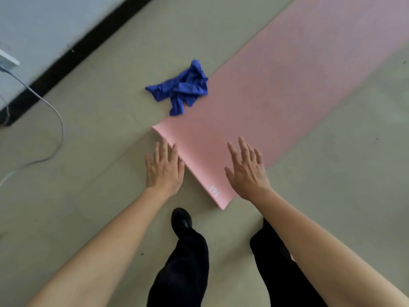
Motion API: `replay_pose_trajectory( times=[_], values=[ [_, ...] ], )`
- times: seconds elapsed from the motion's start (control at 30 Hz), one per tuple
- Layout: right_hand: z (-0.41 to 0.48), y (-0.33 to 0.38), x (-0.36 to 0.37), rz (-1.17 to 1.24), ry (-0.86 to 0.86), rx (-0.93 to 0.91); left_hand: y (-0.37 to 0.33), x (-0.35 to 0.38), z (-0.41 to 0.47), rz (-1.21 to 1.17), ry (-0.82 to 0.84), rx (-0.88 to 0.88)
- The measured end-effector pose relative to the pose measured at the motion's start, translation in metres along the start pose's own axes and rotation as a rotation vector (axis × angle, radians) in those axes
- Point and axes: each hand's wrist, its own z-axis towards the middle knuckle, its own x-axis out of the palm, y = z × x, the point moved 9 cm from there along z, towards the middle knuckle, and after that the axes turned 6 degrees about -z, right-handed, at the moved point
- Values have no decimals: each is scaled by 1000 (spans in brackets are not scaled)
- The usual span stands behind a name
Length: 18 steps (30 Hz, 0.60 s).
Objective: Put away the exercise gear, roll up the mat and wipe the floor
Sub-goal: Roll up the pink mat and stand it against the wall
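A long pink mat (276,89) lies flat on the floor, running from the middle of the view to the upper right. Its near short edge curls up slightly and carries a small white logo. A crumpled blue cloth (181,87) lies on the floor against the mat's left side, partly on it. My left hand (163,167) is stretched out with straight fingers at the left corner of the near edge. Over the same edge, further right, my right hand (245,167) has its fingers spread. Both hands hold nothing.
A pale wall with a black skirting (73,56) runs along the upper left. A white socket box (8,60) sits there, and a grey cable (57,120) loops from it over the beige floor. My black-trousered legs and a black shoe (180,220) stand just before the mat.
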Motion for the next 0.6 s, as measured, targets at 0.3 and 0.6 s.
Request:
replay_pose_trajectory(
  times=[0.3,0.6],
  values=[
    [51,1,246,35,223,-55,27,234,81,-77,151,-183],
    [74,38,376,114,327,-345,39,298,156,-625,-107,-236]
  ],
)
